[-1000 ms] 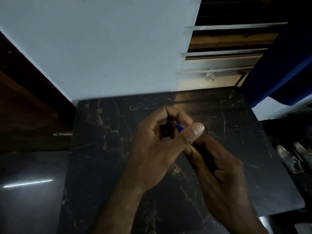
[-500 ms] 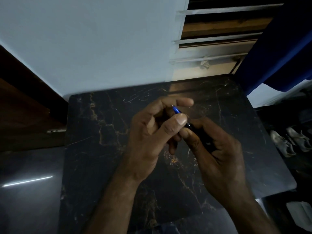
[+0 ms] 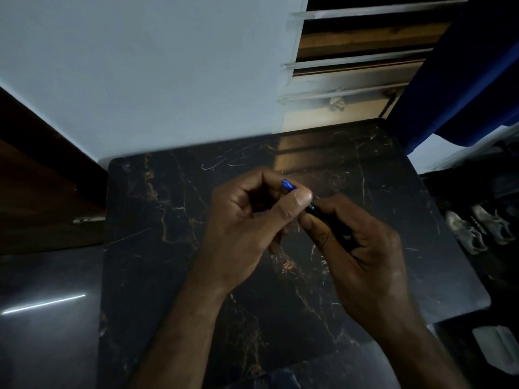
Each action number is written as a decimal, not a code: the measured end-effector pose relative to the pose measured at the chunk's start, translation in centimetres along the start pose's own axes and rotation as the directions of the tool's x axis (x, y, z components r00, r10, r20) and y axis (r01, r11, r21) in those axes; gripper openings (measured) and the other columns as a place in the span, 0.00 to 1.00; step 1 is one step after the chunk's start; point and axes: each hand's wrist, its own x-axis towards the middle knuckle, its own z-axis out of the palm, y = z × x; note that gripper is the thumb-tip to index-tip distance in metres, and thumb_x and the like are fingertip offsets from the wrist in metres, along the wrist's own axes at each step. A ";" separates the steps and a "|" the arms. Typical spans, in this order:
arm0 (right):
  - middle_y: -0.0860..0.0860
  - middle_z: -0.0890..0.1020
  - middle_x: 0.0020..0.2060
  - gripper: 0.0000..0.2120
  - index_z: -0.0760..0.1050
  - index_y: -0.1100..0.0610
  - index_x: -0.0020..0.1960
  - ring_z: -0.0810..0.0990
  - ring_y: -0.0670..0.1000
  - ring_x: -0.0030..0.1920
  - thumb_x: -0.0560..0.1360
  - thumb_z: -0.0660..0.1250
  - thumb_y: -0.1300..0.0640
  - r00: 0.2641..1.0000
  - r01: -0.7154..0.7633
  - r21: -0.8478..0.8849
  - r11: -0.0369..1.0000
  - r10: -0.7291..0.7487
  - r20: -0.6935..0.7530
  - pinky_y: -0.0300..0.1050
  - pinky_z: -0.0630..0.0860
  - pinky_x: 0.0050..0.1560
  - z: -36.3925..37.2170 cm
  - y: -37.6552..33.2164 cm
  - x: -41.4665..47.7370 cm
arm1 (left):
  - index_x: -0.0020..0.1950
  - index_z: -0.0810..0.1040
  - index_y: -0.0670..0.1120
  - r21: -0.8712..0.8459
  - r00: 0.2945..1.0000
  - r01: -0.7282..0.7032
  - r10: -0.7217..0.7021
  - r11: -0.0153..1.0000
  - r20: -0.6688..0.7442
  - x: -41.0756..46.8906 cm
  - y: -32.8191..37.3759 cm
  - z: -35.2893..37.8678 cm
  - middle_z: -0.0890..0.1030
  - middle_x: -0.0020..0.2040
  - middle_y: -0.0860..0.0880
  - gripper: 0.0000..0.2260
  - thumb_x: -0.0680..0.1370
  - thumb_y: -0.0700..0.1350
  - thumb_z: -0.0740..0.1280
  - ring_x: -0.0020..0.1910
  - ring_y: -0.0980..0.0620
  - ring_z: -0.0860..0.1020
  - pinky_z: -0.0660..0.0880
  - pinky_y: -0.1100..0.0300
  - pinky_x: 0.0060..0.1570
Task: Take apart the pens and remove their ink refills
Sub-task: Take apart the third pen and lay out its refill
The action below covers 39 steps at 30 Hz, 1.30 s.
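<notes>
Both hands hold one pen [image 3: 328, 217] above the middle of a black marble table [image 3: 157, 220]. My left hand [image 3: 247, 220] pinches its blue tip end [image 3: 288, 185] between thumb and forefinger. My right hand [image 3: 362, 248] is wrapped around the dark barrel, which runs down to the right under its fingers. Most of the pen is hidden by the two hands, so I cannot tell whether the tip section is loose from the barrel. No refill or other pen part shows on the table.
A pale wall [image 3: 154, 66] rises behind the table, with a barred window [image 3: 359, 60] and a blue curtain [image 3: 463, 66] at the right. Shoes [image 3: 477, 228] lie on the floor beyond the right edge. Brown wood [image 3: 42, 178] stands at the left.
The two hands stay together on the pen. My left forefinger, stretched out over the blue tip half a second ago, has curled back in; the thumb still presses on it.
</notes>
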 end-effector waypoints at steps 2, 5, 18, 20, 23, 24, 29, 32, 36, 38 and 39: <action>0.47 0.81 0.39 0.11 0.84 0.58 0.52 0.79 0.48 0.37 0.84 0.67 0.51 1.000 0.006 0.000 1.000 -0.006 0.009 0.35 0.72 0.37 0.2 0.0 0.0 | 0.43 0.80 0.46 0.032 0.997 0.000 0.002 0.999 -0.078 0.2 -0.3 0.5 0.82 0.32 0.50 0.08 0.81 0.46 0.74 0.26 0.53 0.76 0.73 0.63 0.25; 0.45 0.82 0.40 0.10 0.84 0.57 0.51 0.80 0.47 0.37 0.84 0.68 0.53 1.000 -0.002 0.022 1.000 0.002 0.001 0.34 0.72 0.38 0.7 -0.1 0.0 | 0.50 0.80 0.46 -0.037 0.997 0.009 -0.012 0.999 -0.077 0.2 -0.6 0.7 0.79 0.34 0.48 0.07 0.81 0.49 0.72 0.27 0.53 0.76 0.74 0.62 0.25; 0.44 0.78 0.38 0.11 0.83 0.57 0.49 0.76 0.46 0.37 0.84 0.67 0.52 1.000 -0.005 0.006 1.000 0.005 -0.008 0.31 0.70 0.37 1.3 0.3 0.6 | 0.40 0.78 0.51 -0.012 0.989 0.027 -0.028 1.000 -0.145 1.2 -0.7 0.1 0.77 0.30 0.53 0.11 0.82 0.48 0.73 0.24 0.49 0.76 0.73 0.63 0.22; 0.45 0.78 0.38 0.11 0.83 0.57 0.50 0.77 0.47 0.37 0.84 0.67 0.52 1.000 0.002 0.012 1.000 -0.002 -0.008 0.33 0.70 0.36 1.3 0.2 0.7 | 0.42 0.79 0.50 -0.038 0.991 0.013 -0.017 0.999 -0.131 1.1 -0.7 0.1 0.79 0.32 0.52 0.10 0.83 0.46 0.72 0.25 0.51 0.77 0.73 0.63 0.22; 0.45 0.78 0.37 0.11 0.83 0.56 0.50 0.76 0.47 0.36 0.84 0.66 0.52 1.000 0.010 0.020 1.000 -0.010 -0.005 0.33 0.70 0.36 1.1 0.4 0.8 | 0.45 0.80 0.47 -0.053 0.986 -0.029 0.020 0.998 -0.164 1.1 -0.7 0.1 0.82 0.34 0.50 0.08 0.84 0.46 0.69 0.27 0.49 0.79 0.74 0.62 0.23; 0.46 0.78 0.37 0.11 0.82 0.56 0.49 0.76 0.47 0.36 0.84 0.66 0.51 1.000 0.007 0.023 1.000 -0.007 -0.004 0.34 0.70 0.36 1.1 0.4 0.8 | 0.46 0.80 0.46 -0.066 0.981 -0.048 0.035 0.997 -0.190 1.2 -0.6 0.2 0.83 0.36 0.49 0.08 0.84 0.45 0.68 0.28 0.50 0.80 0.75 0.61 0.24; 0.49 0.77 0.36 0.14 0.81 0.60 0.47 0.75 0.50 0.35 0.85 0.66 0.52 1.000 -0.017 0.057 0.998 0.017 -0.007 0.38 0.70 0.35 1.5 0.7 0.5 | 0.52 0.79 0.42 -0.148 0.959 -0.101 0.057 0.984 -0.277 1.4 -0.4 0.2 0.86 0.46 0.46 0.10 0.89 0.42 0.60 0.33 0.50 0.83 0.78 0.60 0.28; 0.51 0.77 0.36 0.15 0.81 0.61 0.47 0.75 0.52 0.35 0.85 0.66 0.51 0.999 -0.033 0.078 0.996 0.033 -0.002 0.42 0.71 0.34 1.6 0.9 0.3 | 0.54 0.80 0.43 -0.186 0.960 -0.092 0.037 0.978 -0.276 1.5 -0.3 0.2 0.86 0.48 0.44 0.12 0.89 0.43 0.58 0.34 0.50 0.83 0.79 0.59 0.30; 0.50 0.78 0.36 0.12 0.82 0.60 0.49 0.75 0.51 0.34 0.86 0.67 0.53 0.999 -0.038 0.112 0.993 0.041 -0.020 0.41 0.70 0.34 1.5 1.1 0.2 | 0.55 0.80 0.41 -0.159 0.972 -0.073 0.034 0.985 -0.232 1.3 -0.3 0.5 0.86 0.48 0.42 0.12 0.89 0.42 0.57 0.34 0.49 0.83 0.79 0.58 0.30; 0.49 0.80 0.39 0.09 0.83 0.58 0.56 0.77 0.51 0.35 0.87 0.66 0.54 1.000 -0.018 0.122 0.992 0.020 -0.011 0.44 0.72 0.33 1.5 1.1 0.1 | 0.56 0.80 0.41 -0.090 0.981 -0.069 0.051 0.994 -0.186 1.2 -0.2 0.7 0.87 0.47 0.42 0.12 0.89 0.42 0.57 0.35 0.47 0.83 0.79 0.57 0.30; 0.48 0.81 0.40 0.09 0.82 0.57 0.60 0.78 0.51 0.34 0.87 0.65 0.55 1.000 -0.007 0.126 0.992 0.008 -0.005 0.46 0.73 0.33 1.5 1.1 0.0 | 0.56 0.80 0.41 -0.043 0.985 -0.071 0.064 0.997 -0.159 1.1 -0.1 0.8 0.87 0.47 0.43 0.12 0.89 0.42 0.57 0.36 0.47 0.84 0.79 0.57 0.30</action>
